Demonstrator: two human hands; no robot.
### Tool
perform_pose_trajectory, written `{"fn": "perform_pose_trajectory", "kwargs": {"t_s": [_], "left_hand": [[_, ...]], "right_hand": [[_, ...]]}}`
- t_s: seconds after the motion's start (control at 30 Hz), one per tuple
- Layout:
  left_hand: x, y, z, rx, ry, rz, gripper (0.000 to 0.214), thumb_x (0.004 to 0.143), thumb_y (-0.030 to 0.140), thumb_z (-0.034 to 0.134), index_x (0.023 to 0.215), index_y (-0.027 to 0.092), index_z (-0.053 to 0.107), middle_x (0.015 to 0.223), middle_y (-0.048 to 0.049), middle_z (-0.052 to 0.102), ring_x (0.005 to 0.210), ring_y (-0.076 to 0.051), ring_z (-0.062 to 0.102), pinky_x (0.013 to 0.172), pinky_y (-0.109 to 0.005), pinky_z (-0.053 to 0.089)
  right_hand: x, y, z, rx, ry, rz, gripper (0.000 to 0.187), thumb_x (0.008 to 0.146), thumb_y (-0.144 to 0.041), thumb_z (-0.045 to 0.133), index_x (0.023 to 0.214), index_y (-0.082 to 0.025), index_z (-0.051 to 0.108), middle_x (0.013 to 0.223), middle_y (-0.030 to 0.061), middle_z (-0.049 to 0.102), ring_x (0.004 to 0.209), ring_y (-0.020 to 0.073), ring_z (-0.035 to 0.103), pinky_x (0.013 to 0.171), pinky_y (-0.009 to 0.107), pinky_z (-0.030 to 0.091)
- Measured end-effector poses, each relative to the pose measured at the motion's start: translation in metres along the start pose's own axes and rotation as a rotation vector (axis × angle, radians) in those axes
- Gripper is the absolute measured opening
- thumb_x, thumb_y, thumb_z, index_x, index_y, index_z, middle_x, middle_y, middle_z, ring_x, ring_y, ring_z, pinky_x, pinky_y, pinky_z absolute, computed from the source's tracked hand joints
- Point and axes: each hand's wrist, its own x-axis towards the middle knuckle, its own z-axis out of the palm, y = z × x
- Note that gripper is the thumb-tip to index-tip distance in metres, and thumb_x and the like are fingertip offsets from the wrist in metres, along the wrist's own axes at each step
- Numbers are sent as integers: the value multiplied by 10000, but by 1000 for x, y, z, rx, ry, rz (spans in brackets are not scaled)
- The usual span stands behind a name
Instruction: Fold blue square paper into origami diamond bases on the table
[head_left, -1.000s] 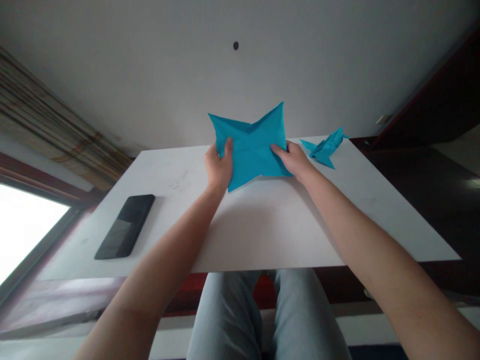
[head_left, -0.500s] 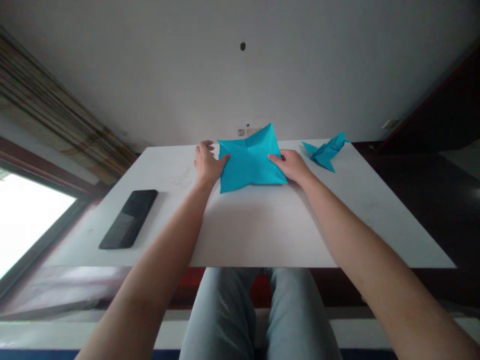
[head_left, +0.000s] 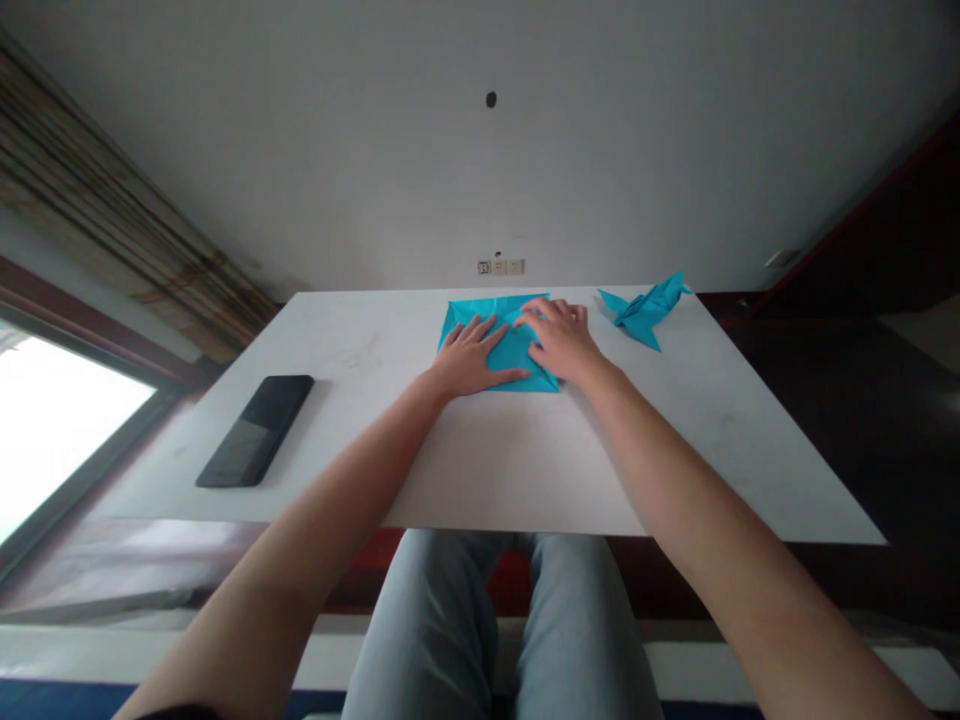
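A sheet of blue origami paper (head_left: 517, 352) with crease lines lies on the white table, partly covered by both hands. My left hand (head_left: 476, 358) rests on its left and near part, fingers spread and palm down. On the paper's right side is my right hand (head_left: 561, 338), its fingers bent and apart, touching the sheet from above. To the right of that hand stands a folded blue paper bird (head_left: 646, 310) with pointed wings.
The white table (head_left: 360, 420) has a black phone (head_left: 256, 430) lying on its left side. Behind the table's far edge is a wall with sockets (head_left: 500, 267). A curtain (head_left: 112, 210) and a bright window are at the left.
The paper has gone from being held up by its side edges to lying flat. Both hands have let go of the edges and moved inward on top of it.
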Motion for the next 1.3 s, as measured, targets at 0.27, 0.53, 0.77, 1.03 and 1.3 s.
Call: {"fn": "perform_pose_trajectory", "kwargs": {"t_s": [0.27, 0.53, 0.77, 1.03, 1.3], "left_hand": [[35, -18, -13, 71, -104, 36, 1197, 1050, 953, 551, 1956, 207, 318, 2059, -169, 145, 1942, -421, 82, 1567, -640, 98], [35, -39, -27, 244, 7, -389, 1141, 1167, 785, 218, 1910, -81, 213, 2039, -286, 133, 1950, -388, 1, 1570, -557, -83], [14, -30, -45, 146, 169, -602, 875, 1071, 744, 539, 1618, 89, 731, 1890, -322, 485, 1797, -546, 394, 1458, -692, 324], [28, -50, -49, -102, 294, -714, 323, 1141, 427, 605, 1306, 232, 804, 1493, -214, 849, 1440, -393, 782, 1221, -540, 587], [-8, -141, -116, -80, 437, -797, 261, 1136, 364, 644, 1267, 195, 792, 1434, -241, 856, 1366, -364, 802, 1157, -459, 610]], "right_hand": [[1, 1, 16, 61, -361, 25, 803, 1239, -604, 405, 1940, -213, 405, 2034, 137, 292, 1917, 398, 253, 1541, 705, 173], [2, -6, 9, 29, -448, 111, 1070, 1153, -883, 405, 1987, -236, 226, 2069, 145, 67, 1940, 432, 79, 1559, 676, 71], [-1, -9, 4, 29, -456, 120, 1066, 1169, -858, 391, 1990, -207, 196, 2074, 158, 62, 1948, 382, 75, 1561, 639, 48], [-3, 0, 15, 117, -248, 99, 1002, 1193, -788, 340, 1977, -171, 247, 2057, 186, 204, 1935, 378, 186, 1551, 699, 87], [-3, 7, 28, 138, -133, 56, 851, 1197, -677, 376, 1937, -257, 391, 2002, 166, 405, 1889, 427, 325, 1522, 772, 223]]}}
